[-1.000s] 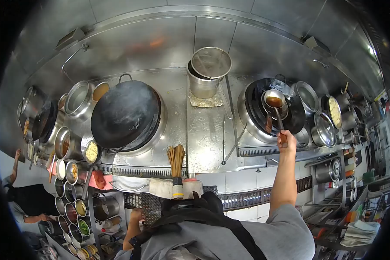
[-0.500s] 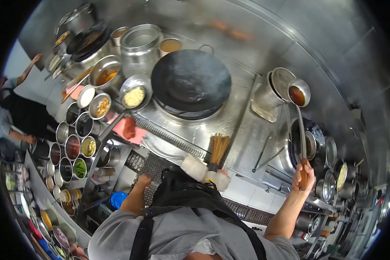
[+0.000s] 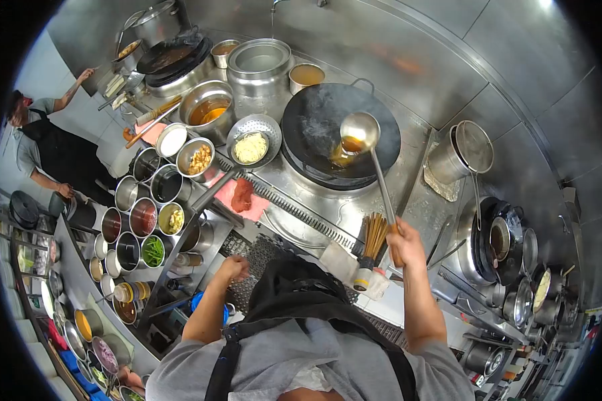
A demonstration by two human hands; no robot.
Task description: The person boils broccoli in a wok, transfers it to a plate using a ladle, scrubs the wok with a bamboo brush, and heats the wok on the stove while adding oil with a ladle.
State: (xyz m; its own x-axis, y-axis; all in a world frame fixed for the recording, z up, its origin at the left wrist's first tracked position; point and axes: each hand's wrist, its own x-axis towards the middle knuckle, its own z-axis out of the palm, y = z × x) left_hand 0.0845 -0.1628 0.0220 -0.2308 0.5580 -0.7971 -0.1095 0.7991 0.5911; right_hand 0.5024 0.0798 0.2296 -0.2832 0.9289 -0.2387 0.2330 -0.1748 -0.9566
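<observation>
The ladle [image 3: 361,127] has swung over the wok [image 3: 312,125], so amber liquid [image 3: 344,158] now reaches it; right hand [image 3: 406,244] wraps the handle [image 3: 385,190] nearside, left hand [image 3: 233,269] hangs half-curled, seemingly empty

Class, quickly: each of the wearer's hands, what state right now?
Left hand: partly curled; open or closed cannot be told.
Right hand: closed around the ladle.

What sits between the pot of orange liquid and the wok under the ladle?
A perforated bowl of pale food, as the head view shows.
</observation>
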